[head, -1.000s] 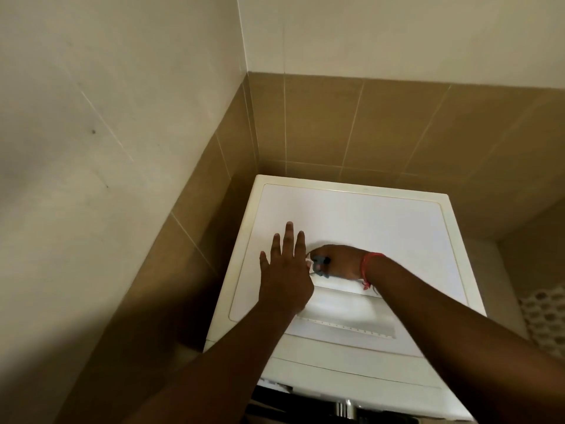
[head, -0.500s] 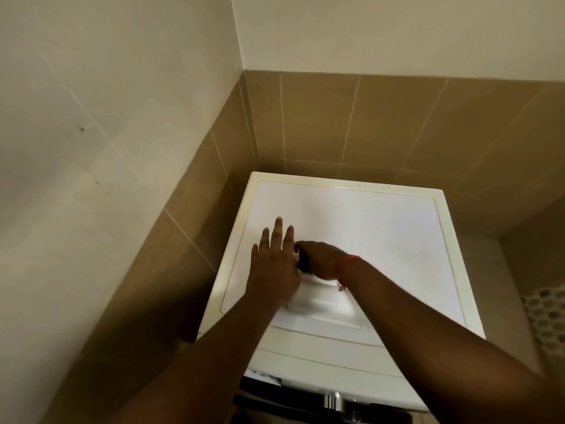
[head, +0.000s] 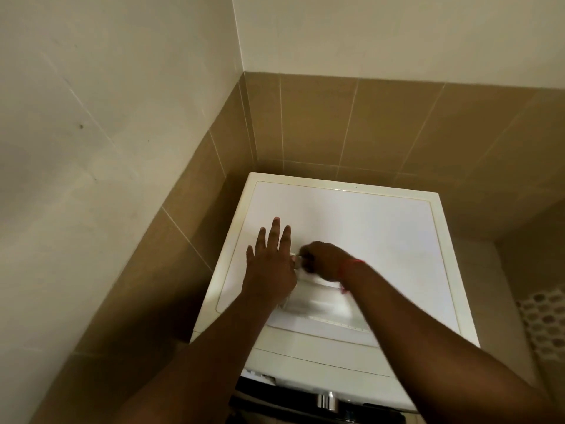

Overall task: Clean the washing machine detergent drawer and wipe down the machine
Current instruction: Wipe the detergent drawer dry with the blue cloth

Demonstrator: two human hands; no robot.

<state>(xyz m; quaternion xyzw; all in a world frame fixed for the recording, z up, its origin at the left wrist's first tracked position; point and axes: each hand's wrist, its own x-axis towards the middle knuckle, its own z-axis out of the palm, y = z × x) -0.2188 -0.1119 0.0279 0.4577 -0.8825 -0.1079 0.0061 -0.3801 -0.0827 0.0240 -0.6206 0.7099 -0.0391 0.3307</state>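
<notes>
Detergent drawer (head: 321,301) lies on the washing machine (head: 367,234) top, near its front-left corner. Left hand (head: 270,264) lies flat, fingers straight, across the drawer's left end and the lid. Right hand (head: 324,260) is curled over the drawer's far edge around something small; what it is cannot be told.

Risk: the smooth top lets the drawer skid toward the front edge under scrubbing if the flat hand eases.

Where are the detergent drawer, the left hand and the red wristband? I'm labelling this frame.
detergent drawer (head: 318,301): head view, on its pale upper face between the arms.
left hand (head: 270,264): head view, on the back of the hand, lying flat.
red wristband (head: 351,266): head view, on the band at the right wrist.
</notes>
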